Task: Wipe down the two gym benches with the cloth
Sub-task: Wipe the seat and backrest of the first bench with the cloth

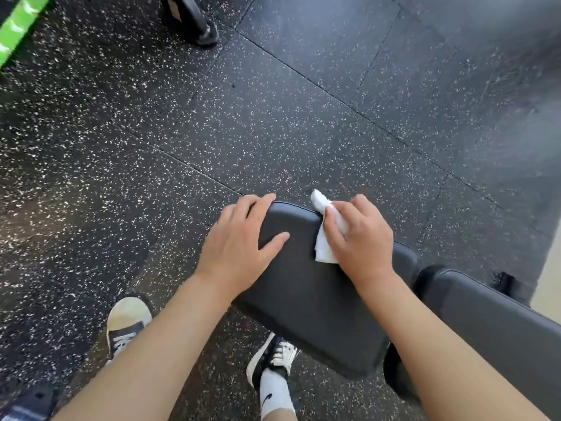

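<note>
A black padded gym bench seat (306, 287) fills the lower middle of the head view, with its back pad (498, 317) running off to the lower right. My left hand (239, 241) lies on the seat's left front corner, thumb spread over the top and fingers wrapped round the edge. My right hand (361, 238) grips a crumpled white cloth (326, 235) and presses it onto the seat's far right corner. Part of the cloth sticks out beyond the fingers. Only one bench is in view.
Black rubber floor tiles with white specks (273, 117) lie all around. My two shoes (273, 360) stand below the seat. A black equipment leg (197, 22) is at the top, a green band (21, 25) top left, a pale floor strip (549, 278) at right.
</note>
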`<state>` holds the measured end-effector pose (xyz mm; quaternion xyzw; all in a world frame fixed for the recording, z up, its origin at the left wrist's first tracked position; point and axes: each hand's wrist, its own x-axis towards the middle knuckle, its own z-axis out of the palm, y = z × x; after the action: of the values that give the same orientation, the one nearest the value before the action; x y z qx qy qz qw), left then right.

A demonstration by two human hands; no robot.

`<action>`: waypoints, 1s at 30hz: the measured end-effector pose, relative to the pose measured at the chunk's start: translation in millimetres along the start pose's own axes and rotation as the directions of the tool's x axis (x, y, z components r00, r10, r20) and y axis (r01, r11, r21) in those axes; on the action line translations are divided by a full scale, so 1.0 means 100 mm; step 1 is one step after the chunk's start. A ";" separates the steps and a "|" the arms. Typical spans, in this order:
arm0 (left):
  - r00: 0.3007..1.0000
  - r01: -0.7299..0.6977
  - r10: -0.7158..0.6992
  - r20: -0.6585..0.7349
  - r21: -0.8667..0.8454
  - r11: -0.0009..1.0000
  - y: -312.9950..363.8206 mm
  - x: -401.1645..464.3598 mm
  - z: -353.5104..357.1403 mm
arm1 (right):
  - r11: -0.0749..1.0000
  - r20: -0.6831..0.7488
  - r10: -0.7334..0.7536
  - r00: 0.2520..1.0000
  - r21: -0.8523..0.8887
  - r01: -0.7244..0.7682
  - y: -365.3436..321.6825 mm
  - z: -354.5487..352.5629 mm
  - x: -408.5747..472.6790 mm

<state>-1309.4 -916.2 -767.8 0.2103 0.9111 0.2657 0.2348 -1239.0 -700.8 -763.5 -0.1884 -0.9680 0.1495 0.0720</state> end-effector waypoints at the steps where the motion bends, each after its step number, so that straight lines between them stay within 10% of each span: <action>1: 0.999 -0.052 0.053 -0.006 0.091 0.995 0.07 0.07 0.02 | 1.000 -0.027 0.000 1.000 0.000 0.000 0.09 -0.03 -0.05; 14: 0.797 -0.564 0.358 0.486 0.388 0.729 1.38 0.71 0.73 | 0.972 -0.162 0.224 0.961 0.114 -0.208 0.89 -0.36 -1.02; 21: 0.827 -0.526 0.344 0.445 0.394 0.754 1.42 0.69 0.73 | 0.841 -0.070 0.483 0.873 0.313 -0.441 0.54 -0.31 -1.81; 30: 0.822 -0.551 0.383 0.422 0.415 0.724 1.40 0.69 0.76 | 0.730 -0.258 0.679 0.687 0.328 -0.599 0.71 -0.26 -0.78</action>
<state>-1287.8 -743.8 -765.0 0.5295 0.8156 0.0243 0.2321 -1137.8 -660.8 -767.6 -0.5305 -0.7871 0.2331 0.2115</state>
